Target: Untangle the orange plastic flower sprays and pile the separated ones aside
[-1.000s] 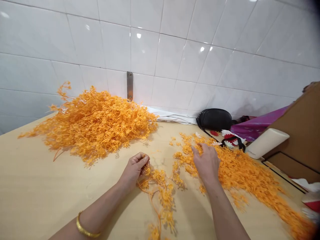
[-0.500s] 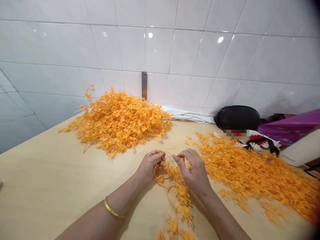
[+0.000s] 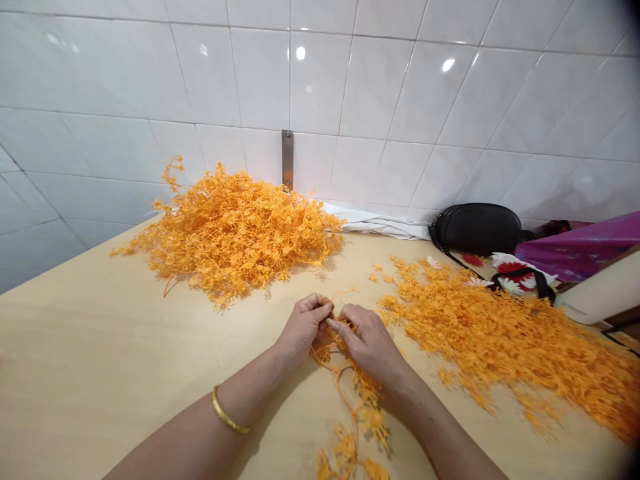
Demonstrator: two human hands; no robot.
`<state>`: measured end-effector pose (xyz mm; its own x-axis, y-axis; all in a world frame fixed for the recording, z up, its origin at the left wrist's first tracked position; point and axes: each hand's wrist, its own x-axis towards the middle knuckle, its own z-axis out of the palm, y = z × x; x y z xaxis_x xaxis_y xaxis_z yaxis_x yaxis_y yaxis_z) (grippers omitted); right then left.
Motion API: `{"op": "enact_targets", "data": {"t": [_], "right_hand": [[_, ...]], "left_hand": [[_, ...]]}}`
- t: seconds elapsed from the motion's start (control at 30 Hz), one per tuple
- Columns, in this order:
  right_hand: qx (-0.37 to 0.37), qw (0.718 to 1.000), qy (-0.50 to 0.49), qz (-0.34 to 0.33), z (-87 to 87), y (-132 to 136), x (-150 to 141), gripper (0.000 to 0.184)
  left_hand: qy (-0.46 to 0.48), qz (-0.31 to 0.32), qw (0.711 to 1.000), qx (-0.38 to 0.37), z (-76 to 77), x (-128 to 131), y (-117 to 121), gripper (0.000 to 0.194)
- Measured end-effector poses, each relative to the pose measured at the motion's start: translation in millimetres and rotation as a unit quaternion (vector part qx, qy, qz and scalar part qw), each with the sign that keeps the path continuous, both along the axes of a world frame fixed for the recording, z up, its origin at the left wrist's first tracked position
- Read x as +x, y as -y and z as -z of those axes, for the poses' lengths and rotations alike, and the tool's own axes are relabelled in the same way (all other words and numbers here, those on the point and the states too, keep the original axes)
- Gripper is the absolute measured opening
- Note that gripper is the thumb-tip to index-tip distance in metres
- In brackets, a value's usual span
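Note:
My left hand [image 3: 306,323] pinches the thin end of an orange artificial flower stem [image 3: 345,393], thumb pressed against the fingers. Right beside it, my right hand [image 3: 365,337] is closed at the same stem end, its thumb meeting the left fingertips. Its fingers partly cover what they grip, so I cannot tell whether a loose blossom is between them. From the hands the stem runs down towards me over the table, with several orange blossoms along it. A gold bangle [image 3: 226,413] is on my left wrist.
A tall heap of orange flower stems [image 3: 245,233] lies at the back left. Loose orange blossoms [image 3: 500,333] spread across the right. Behind them are a black pouch [image 3: 475,230], red and white flowers [image 3: 515,270], purple cloth [image 3: 580,247] and a pale bottle [image 3: 600,293]. A tiled wall [image 3: 370,80] stands behind.
My right hand has come from the loose blossoms on the right to the stem end beside my left hand. The left hand keeps its pinch. The view has swung left.

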<state>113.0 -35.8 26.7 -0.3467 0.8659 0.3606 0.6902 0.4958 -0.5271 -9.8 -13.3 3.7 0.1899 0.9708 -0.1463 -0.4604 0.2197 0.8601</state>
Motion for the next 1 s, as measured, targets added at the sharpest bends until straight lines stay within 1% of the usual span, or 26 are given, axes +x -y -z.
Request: {"op": "enact_targets", "data": {"t": [0.1,0.23,0.33,0.37,0.43,0.47,0.5,0.53,0.57,0.6,0.63,0.67,0.7,0.73,0.77,0.83,0.87,0.9,0.93,1.0], "right_hand": [[-0.011,1.000,-0.005,-0.022,-4.5,0,3,0.028],[-0.026,0.999,-0.016,-0.037,-5.5,-1,7,0.029],[-0.043,0.998,-0.027,-0.040,-9.2,2,8,0.030],[-0.059,0.996,-0.038,-0.048,-12.2,5,9,0.030],[-0.106,0.987,-0.089,-0.080,-20.4,11,12,0.031],[-0.120,0.980,-0.128,-0.094,-25.0,14,15,0.031],[-0.118,0.974,-0.170,-0.092,-29.1,16,19,0.031],[-0.095,0.971,-0.208,-0.064,-32.4,16,26,0.032],[-0.053,0.970,-0.237,-0.002,-34.2,15,33,0.032],[-0.001,0.965,-0.247,0.087,-34.4,11,43,0.031],[0.044,0.953,-0.233,0.187,-32.9,7,53,0.028],[0.077,0.935,-0.197,0.284,-29.9,1,63,0.025],[0.095,0.918,-0.142,0.357,-25.8,-5,73,0.022],[0.107,0.906,-0.078,0.401,-21.1,-11,81,0.023],[0.116,0.897,-0.013,0.426,-16.4,-16,86,0.025],[0.141,0.889,0.083,0.428,-9.0,-22,89,0.025],[0.157,0.891,0.105,0.413,-6.9,-22,86,0.023],[0.171,0.900,0.106,0.386,-5.9,-22,80,0.021],[0.181,0.916,0.087,0.347,-5.8,-20,73,0.020],[0.185,0.953,0.023,0.239,-6.7,-14,53,0.019]], "left_hand": [[-0.007,-0.013,1.000,0.006,0.0,5,2,0.021],[-0.019,-0.011,1.000,0.013,2.4,12,6,0.020],[-0.038,-0.007,0.999,0.030,5.5,15,3,0.019],[-0.047,-0.017,0.998,0.035,6.0,14,0,0.018],[-0.064,-0.075,0.995,0.027,5.2,7,-8,0.015],[-0.068,-0.114,0.991,0.017,3.8,2,-12,0.014],[-0.066,-0.148,0.987,0.007,2.1,-4,-15,0.015],[-0.057,-0.161,0.985,0.002,0.3,-10,-18,0.015],[-0.042,-0.150,0.988,0.005,-1.5,-15,-19,0.015],[-0.023,-0.120,0.992,0.012,-2.8,-20,-20,0.015],[-0.003,-0.083,0.996,0.019,-3.7,-23,-20,0.015],[0.017,-0.049,0.998,0.023,-4.1,-25,-20,0.015],[0.036,-0.023,0.999,0.020,-4.1,-27,-19,0.015],[0.052,-0.005,0.999,0.012,-3.8,-27,-19,0.015],[0.066,0.005,0.998,0.002,-3.4,-28,-19,0.015],[0.091,0.013,0.996,-0.019,-2.9,-28,-19,0.013],[0.102,0.019,0.994,-0.025,-2.9,-29,-20,0.012],[0.110,0.027,0.993,-0.027,-3.2,-29,-20,0.012],[0.117,0.037,0.992,-0.027,-3.8,-29,-20,0.011],[0.129,0.059,0.990,-0.024,-5.7,-29,-19,0.011]]}}
